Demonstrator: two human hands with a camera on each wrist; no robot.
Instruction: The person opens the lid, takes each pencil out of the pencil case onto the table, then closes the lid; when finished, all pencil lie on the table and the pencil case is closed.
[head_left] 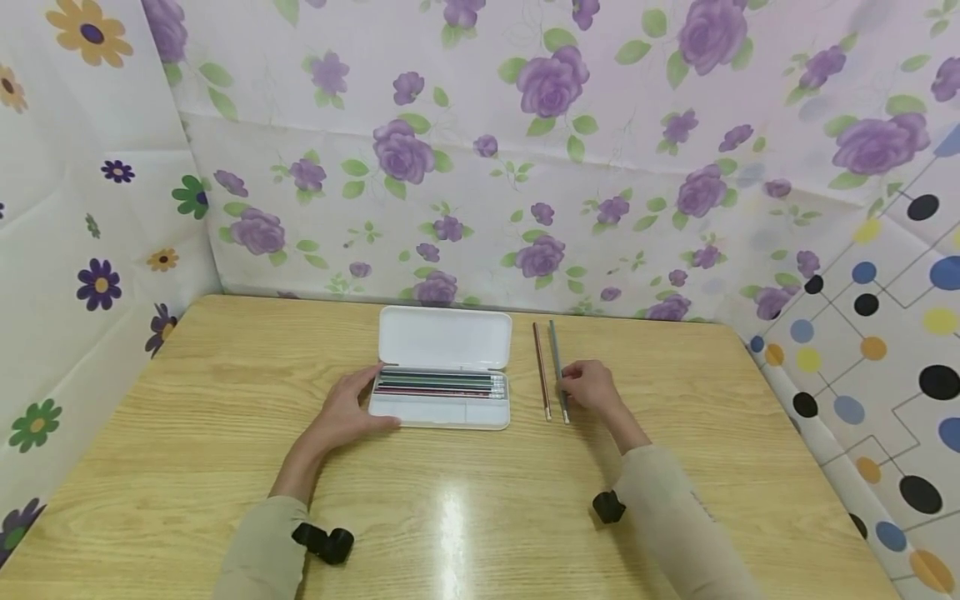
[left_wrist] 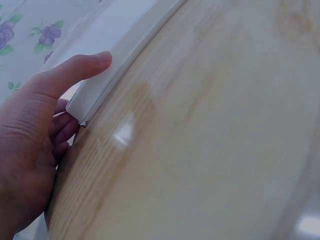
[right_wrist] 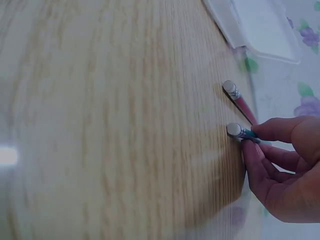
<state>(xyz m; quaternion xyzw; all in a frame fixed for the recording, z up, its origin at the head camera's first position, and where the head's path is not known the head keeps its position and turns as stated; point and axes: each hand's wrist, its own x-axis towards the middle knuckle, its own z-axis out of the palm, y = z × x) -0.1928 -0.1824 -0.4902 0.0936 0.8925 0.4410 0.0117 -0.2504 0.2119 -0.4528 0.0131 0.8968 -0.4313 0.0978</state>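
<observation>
A white pencil case (head_left: 438, 415) lies with its lid (head_left: 445, 337) raised at the back. Several dark and red pencils (head_left: 435, 383) with pale eraser ends fill its rear compartment. My left hand (head_left: 351, 410) holds the left end of the case, thumb over the front corner and fingers around the side, as the left wrist view also shows. To the right of the case, my right hand (head_left: 592, 386) pinches a blue-green pencil (head_left: 557, 354) between thumb and fingers near its eraser end. Beside it a red pencil (head_left: 541, 367) rests on the table, apart from the hand.
The wooden table (head_left: 465, 500) reaches back to a flowered cloth (head_left: 480, 208). Patterned cloths also hang at the left and right sides. Small black devices (head_left: 324, 543) are strapped at both wrists.
</observation>
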